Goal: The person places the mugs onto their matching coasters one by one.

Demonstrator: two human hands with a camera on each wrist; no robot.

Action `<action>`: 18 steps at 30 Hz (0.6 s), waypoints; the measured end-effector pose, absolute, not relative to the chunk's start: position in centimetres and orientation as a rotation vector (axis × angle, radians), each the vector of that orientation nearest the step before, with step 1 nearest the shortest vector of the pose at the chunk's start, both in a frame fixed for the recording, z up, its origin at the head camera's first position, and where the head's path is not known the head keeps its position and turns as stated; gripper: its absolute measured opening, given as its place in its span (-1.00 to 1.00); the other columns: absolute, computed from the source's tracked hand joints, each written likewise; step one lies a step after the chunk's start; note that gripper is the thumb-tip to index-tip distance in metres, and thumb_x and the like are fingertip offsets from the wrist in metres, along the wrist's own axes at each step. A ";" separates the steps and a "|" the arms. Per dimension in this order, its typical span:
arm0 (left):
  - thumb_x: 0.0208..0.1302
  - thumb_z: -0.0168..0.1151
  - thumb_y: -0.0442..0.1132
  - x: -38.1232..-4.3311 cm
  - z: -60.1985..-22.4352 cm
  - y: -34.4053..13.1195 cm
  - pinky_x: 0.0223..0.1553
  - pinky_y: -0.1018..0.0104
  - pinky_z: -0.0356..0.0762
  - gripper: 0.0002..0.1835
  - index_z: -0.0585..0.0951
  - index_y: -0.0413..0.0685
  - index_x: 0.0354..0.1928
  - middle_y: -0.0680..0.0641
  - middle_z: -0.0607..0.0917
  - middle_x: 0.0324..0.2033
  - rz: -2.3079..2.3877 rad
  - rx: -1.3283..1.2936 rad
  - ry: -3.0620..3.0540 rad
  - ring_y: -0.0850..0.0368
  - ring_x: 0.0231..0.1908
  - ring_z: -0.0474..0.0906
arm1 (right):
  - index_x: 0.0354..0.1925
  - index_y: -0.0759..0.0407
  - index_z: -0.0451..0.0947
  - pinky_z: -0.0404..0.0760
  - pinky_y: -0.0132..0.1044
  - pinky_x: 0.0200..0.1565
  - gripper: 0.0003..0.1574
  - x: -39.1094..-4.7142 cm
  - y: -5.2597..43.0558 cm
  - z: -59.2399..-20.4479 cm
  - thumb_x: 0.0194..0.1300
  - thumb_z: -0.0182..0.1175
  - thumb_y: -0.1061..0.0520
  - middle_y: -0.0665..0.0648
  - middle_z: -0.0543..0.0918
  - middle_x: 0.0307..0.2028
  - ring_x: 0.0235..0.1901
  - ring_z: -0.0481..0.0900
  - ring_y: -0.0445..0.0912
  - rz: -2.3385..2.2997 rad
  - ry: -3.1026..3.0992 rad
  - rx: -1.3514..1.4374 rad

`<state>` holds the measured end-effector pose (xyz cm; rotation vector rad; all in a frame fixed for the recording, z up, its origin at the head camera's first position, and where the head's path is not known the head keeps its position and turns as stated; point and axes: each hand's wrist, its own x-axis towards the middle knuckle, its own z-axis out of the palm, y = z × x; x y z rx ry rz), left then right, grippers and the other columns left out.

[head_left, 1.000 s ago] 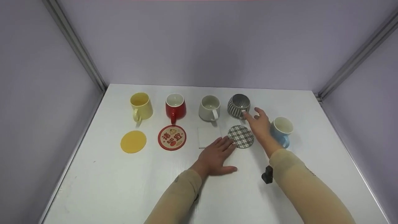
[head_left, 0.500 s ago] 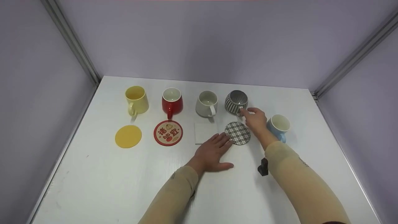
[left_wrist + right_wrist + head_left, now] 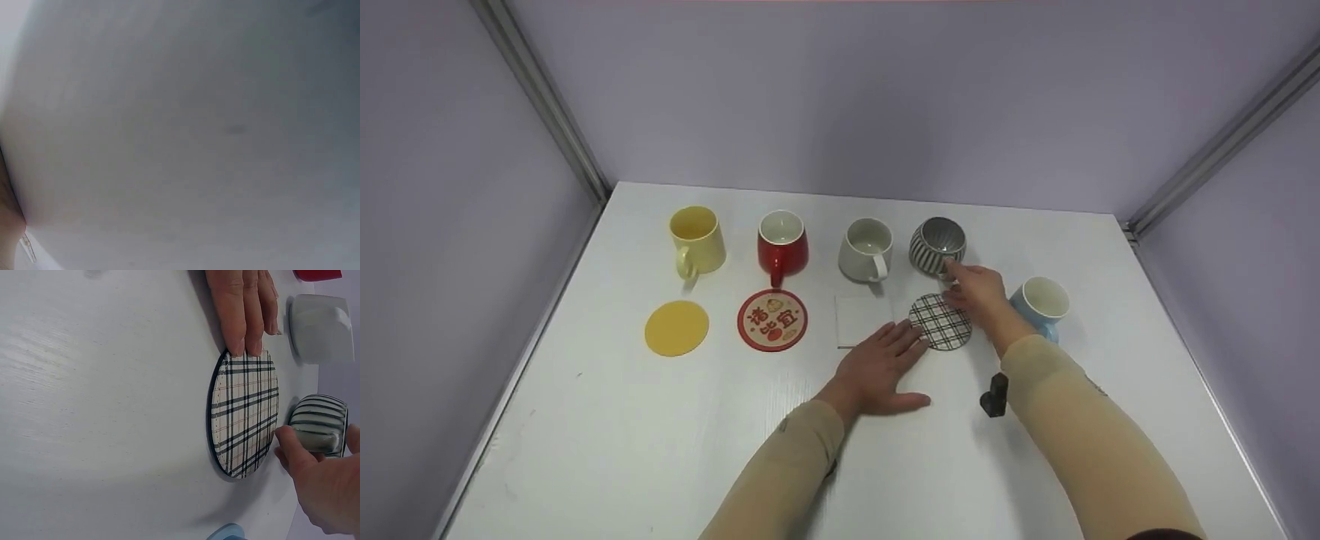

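Observation:
My right hand [image 3: 981, 296] pinches the handle of a round striped mug [image 3: 926, 253], dark and pale with a grey inside, standing at the back of the table. In the right wrist view the thumb and fingers close about the handle of this mug [image 3: 318, 416]. My left hand [image 3: 876, 373] lies flat, fingers straight, its fingertips at the near left edge of a round plaid coaster [image 3: 943, 330] in front of that mug. The fingertips press on the coaster's edge in the right wrist view. The left wrist view holds mostly a blurred pale surface.
Along the back stand a yellow mug [image 3: 706, 251], a red mug [image 3: 795, 259] and a light grey mug [image 3: 859, 262]. Before them lie a yellow coaster [image 3: 676, 328], a red-rimmed coaster [image 3: 754, 337] and a white square coaster [image 3: 859, 315]. A blue mug [image 3: 1027, 311] is beside my right forearm.
My right hand has gone from reaching at the striped mug with spread fingers to pinching its handle. The left hand has stayed flat on the table. The head view has shifted slightly.

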<state>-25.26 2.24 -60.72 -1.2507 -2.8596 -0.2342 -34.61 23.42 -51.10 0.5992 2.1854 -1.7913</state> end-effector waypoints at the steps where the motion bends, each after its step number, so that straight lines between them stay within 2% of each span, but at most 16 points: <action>1: 0.41 -0.25 0.61 -25.3 -60.7 2.2 0.63 0.19 -0.31 0.06 0.10 0.06 0.71 0.00 0.02 0.69 -0.229 -1.247 -2.862 0.05 0.67 -0.21 | 0.56 0.41 0.18 0.61 -0.14 0.30 -0.15 -34.7 23.4 -51.1 0.66 0.08 -0.15 0.48 0.42 0.39 0.35 0.54 0.22 -1.795 2.172 0.606; 9: 0.40 -0.32 0.64 -25.3 -60.9 2.2 0.63 0.20 -0.32 0.07 0.08 0.09 0.72 0.01 0.00 0.69 -0.218 -1.247 -2.865 0.06 0.67 -0.24 | 0.61 0.41 0.04 0.63 -0.22 0.25 -0.07 -35.1 23.7 -51.2 0.68 0.04 -0.18 0.49 0.42 0.39 0.34 0.56 0.19 -1.811 2.073 0.636; 18: 0.41 -0.24 0.62 -25.3 -61.1 2.2 0.64 0.19 -0.26 0.06 0.14 0.07 0.70 0.00 0.07 0.68 -0.251 -1.240 -2.834 0.04 0.67 -0.17 | 0.65 0.37 -0.02 0.65 -0.25 0.22 -0.07 -35.6 23.5 -51.3 0.69 0.02 -0.16 0.48 0.42 0.40 0.35 0.56 0.19 -1.852 1.992 0.679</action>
